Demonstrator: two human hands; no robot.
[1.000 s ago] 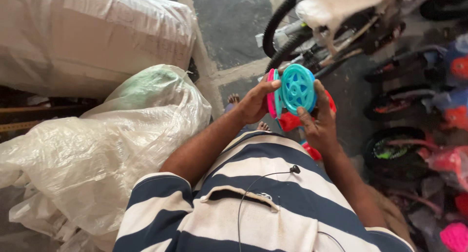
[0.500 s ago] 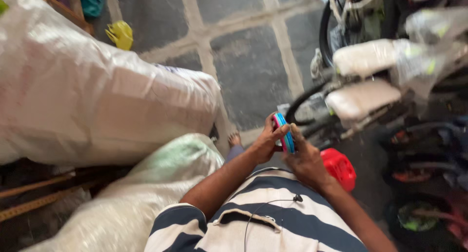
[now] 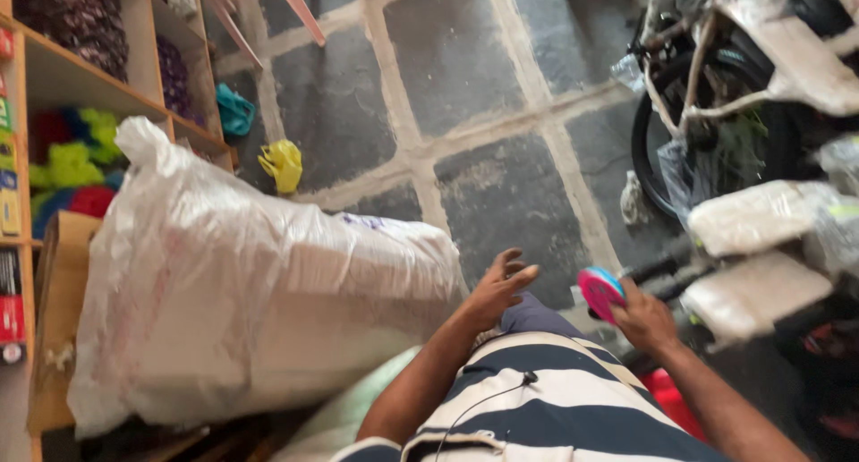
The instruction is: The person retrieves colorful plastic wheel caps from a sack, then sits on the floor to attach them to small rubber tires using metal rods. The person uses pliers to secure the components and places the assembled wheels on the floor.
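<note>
My right hand grips a small toy wheel, pink on one face with a blue rim, held on edge in front of my striped shirt. My left hand is off the wheel, fingers spread and holding nothing, a little to the wheel's left above my knee. A red plastic part shows below my right forearm.
A big white plastic-wrapped bundle lies at the left. Behind it stands a wooden shelf with coloured goods. Wrapped small bicycles crowd the right. The floor is dark stone slabs with a yellow scrap.
My left hand has let go of the wheel and opened; only my right hand holds it now. The view has tilted up toward the floor and the shelf.
</note>
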